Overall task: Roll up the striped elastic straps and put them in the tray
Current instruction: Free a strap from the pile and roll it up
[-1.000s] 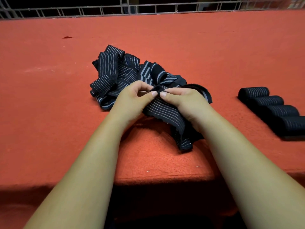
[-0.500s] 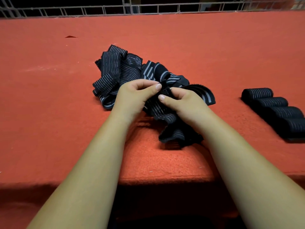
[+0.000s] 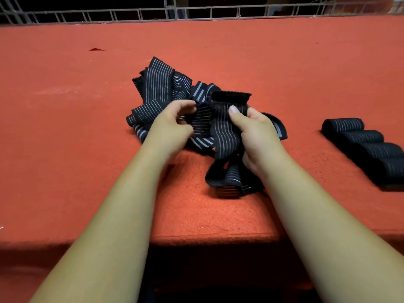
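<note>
While its lower end trails on the red table [image 3: 65,132], a striped elastic strap [image 3: 223,134] is held up at the near side of the loose strap pile [image 3: 159,88], gripped by the right hand [image 3: 258,136] and pinched at its left edge by the left hand [image 3: 170,125]. Four rolled straps [image 3: 363,147] lie in a row at the right.

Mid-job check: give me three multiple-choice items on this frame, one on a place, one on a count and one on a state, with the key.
1. Where do the rolled straps lie relative to the loose pile?
A) on top of it B) to its left C) to its right
2. How many rolled straps show?
A) two B) four C) seven
3. The strap in the hands is:
A) unrolled, drooping in loose folds B) fully rolled C) lying untouched

Key: 1 C, the row sits by the right frame edge. 2 B, four rolls lie side by side. 3 A, the left hand and right hand grip it while its lower part sags.
</note>
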